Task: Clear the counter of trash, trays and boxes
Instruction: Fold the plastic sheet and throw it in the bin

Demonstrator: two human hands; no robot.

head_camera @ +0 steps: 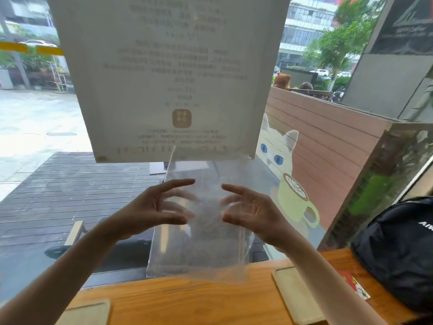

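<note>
Clear plastic box (199,231) stood upright at the far edge of the tabletop (187,299), against the window glass, directly under a hanging paper notice (164,78). Judged light, stiff and thin-walled; smooth walls likely slippery, and liable to flex or crack if squeezed hard. Best hold judged to be the two side walls at mid-height, one hand per side, with even pressure.

Wooden tray (297,299) lay flat on the tabletop to the right of the box; a second wooden tray (86,313) lay at the near left edge. Both judged rigid and easy to lift by the rim.

Left hand (154,207) was level with the box's upper left part, fingers spread and slightly curled, gripping nothing. Right hand (253,212) mirrored it on the right, also spread and empty. Fingertips overlapped the box's outline; contact could not be confirmed through the transparent wall.
</note>
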